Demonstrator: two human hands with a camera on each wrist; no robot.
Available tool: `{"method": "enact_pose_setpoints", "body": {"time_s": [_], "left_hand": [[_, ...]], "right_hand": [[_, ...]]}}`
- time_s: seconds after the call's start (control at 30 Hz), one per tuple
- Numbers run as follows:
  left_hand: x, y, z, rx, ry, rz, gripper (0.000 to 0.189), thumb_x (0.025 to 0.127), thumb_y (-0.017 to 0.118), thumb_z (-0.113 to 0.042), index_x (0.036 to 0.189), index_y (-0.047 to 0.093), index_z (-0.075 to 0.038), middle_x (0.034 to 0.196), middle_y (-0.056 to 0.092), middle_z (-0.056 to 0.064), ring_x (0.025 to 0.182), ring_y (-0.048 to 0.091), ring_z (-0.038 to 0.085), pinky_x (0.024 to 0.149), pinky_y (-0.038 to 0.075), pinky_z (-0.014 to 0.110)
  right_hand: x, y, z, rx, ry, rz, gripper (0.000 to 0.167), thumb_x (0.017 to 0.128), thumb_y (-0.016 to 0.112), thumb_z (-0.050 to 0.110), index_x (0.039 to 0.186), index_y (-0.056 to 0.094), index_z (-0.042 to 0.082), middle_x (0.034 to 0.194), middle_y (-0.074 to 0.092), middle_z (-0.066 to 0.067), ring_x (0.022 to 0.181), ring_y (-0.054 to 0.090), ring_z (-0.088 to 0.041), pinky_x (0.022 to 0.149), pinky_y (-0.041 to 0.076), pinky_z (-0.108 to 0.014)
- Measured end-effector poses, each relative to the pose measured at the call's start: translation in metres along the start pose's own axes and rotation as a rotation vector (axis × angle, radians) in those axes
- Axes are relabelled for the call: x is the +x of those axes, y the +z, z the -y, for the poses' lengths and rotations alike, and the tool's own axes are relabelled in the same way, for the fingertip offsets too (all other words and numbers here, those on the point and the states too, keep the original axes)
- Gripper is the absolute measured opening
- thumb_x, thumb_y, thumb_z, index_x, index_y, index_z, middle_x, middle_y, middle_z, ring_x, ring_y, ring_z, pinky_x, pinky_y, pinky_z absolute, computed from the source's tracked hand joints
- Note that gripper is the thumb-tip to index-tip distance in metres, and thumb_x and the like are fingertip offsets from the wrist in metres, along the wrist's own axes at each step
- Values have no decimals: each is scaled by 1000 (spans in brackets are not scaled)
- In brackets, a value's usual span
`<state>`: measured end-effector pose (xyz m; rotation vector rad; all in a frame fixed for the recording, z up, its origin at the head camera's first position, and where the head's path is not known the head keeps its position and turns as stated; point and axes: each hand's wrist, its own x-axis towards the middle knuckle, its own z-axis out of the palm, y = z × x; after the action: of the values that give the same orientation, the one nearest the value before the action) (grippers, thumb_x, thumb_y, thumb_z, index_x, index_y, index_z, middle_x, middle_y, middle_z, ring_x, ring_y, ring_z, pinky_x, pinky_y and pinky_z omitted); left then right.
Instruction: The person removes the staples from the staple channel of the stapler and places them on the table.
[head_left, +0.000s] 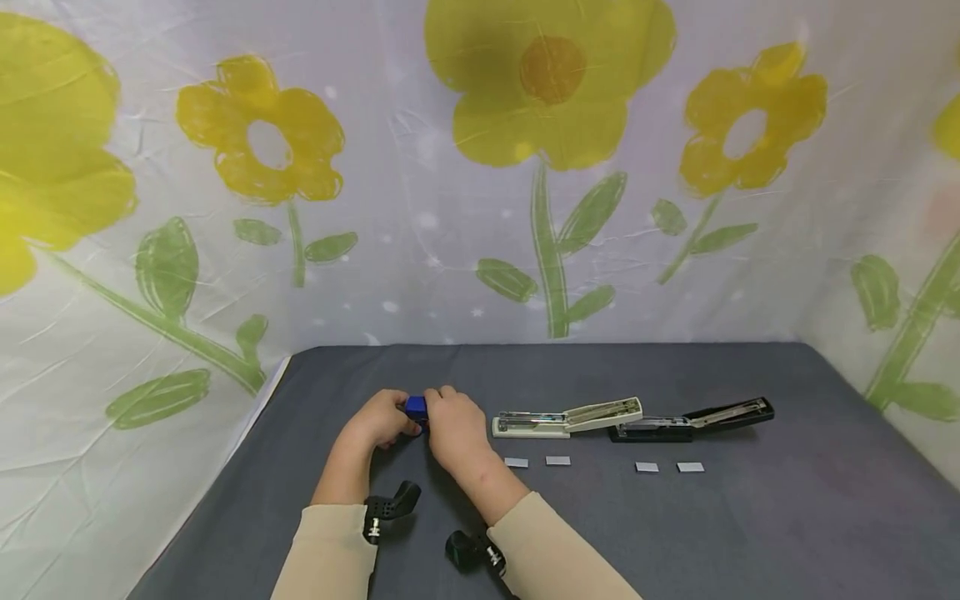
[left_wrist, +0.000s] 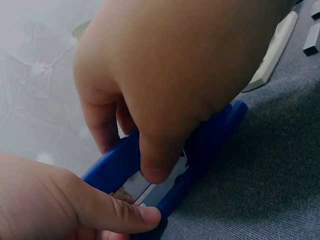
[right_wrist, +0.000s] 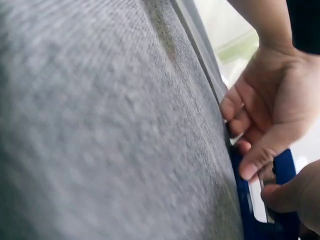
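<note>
A blue stapler [head_left: 415,407] lies between my two hands at the left of the table. Its metal channel shows between blue sides in the left wrist view. My left hand [head_left: 386,418] grips one end, thumb along the metal part. My right hand [head_left: 459,429] holds it farther along, thumb over the channel and fingers around the far blue side; in the right wrist view this hand [right_wrist: 299,195] covers part of the stapler. To the right, a white stapler [head_left: 528,429] and a black stapler [head_left: 660,434] lie opened out, their upper arms tilted up.
Several small grey staple strips, such as one strip [head_left: 558,460] and another strip [head_left: 690,467], lie in a row in front of the white and black staplers. The dark grey tabletop [head_left: 600,542] ends at a flower-printed curtain [head_left: 405,208] behind and at both sides.
</note>
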<state>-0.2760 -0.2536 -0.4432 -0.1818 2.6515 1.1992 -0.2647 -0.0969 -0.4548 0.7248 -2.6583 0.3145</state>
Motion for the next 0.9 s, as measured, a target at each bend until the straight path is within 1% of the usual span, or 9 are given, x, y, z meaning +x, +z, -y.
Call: {"method": "enact_pose_setpoints", "body": {"time_s": [0.07, 0.23, 0.37, 0.43, 0.53, 0.63, 0.7, 0.8, 0.9], "left_hand": [[0, 0, 0, 3, 0, -3, 14, 86, 79, -2, 93, 67, -3, 75, 58, 9, 54, 46, 19, 53, 46, 34], [-3, 1, 0, 3, -24, -11, 15, 85, 80, -1, 89, 66, -3, 72, 55, 8, 56, 48, 20, 55, 48, 34], [-4, 1, -2, 5, -25, -23, 15, 84, 81, -1, 88, 67, -2, 71, 56, 8, 58, 51, 20, 56, 50, 35], [-5, 0, -2, 9, -29, -25, 14, 84, 81, -1, 91, 69, -1, 72, 57, 9, 58, 52, 20, 55, 49, 34], [-6, -3, -2, 18, -44, -31, 17, 85, 79, 0, 101, 73, 0, 73, 59, 8, 57, 52, 20, 53, 48, 34], [-6, -6, -1, 27, -56, -33, 26, 86, 79, -1, 112, 74, 0, 75, 60, 8, 57, 52, 19, 52, 48, 33], [-6, -7, 1, 35, -64, -33, 30, 87, 79, -2, 116, 73, 0, 76, 61, 8, 57, 52, 19, 52, 47, 33], [-7, -9, 2, 46, -75, -34, 34, 87, 79, -3, 120, 72, 1, 78, 63, 9, 57, 52, 20, 52, 47, 33], [-8, -11, 3, 59, -80, -36, 36, 88, 78, -4, 122, 70, 2, 82, 63, 11, 58, 54, 21, 53, 48, 34]], "right_hand": [[1, 1, -1, 18, 6, 4, 37, 86, 84, 16, 120, 71, 9, 102, 68, -6, 84, 68, -22, 69, 59, -34], [3, 1, -4, 76, 22, 57, 35, 86, 84, 16, 118, 71, 11, 100, 66, -4, 83, 67, -21, 72, 57, -33], [4, -1, -6, 130, 42, 60, 33, 87, 82, 15, 118, 71, 11, 100, 67, -4, 85, 67, -21, 73, 57, -34], [4, -3, -7, 226, 84, 41, 32, 89, 81, 14, 119, 70, 10, 104, 69, -5, 90, 69, -22, 77, 58, -36], [6, -10, -10, 455, 172, 25, 33, 93, 77, 14, 124, 67, 7, 113, 69, -8, 101, 69, -25, 87, 57, -40], [9, -19, -17, 645, 227, 44, 37, 97, 73, 14, 131, 62, 7, 122, 67, -12, 112, 66, -28, 94, 54, -45], [10, -24, -22, 701, 221, 88, 41, 99, 70, 14, 138, 57, 10, 130, 64, -13, 118, 64, -29, 98, 52, -46], [13, -30, -30, 759, 177, 137, 49, 101, 65, 11, 147, 49, 15, 140, 58, -15, 127, 59, -32, 101, 50, -50], [14, -36, -39, 793, 142, 179, 55, 103, 62, 10, 153, 43, 22, 148, 53, -15, 132, 55, -34, 104, 47, -53]]}}
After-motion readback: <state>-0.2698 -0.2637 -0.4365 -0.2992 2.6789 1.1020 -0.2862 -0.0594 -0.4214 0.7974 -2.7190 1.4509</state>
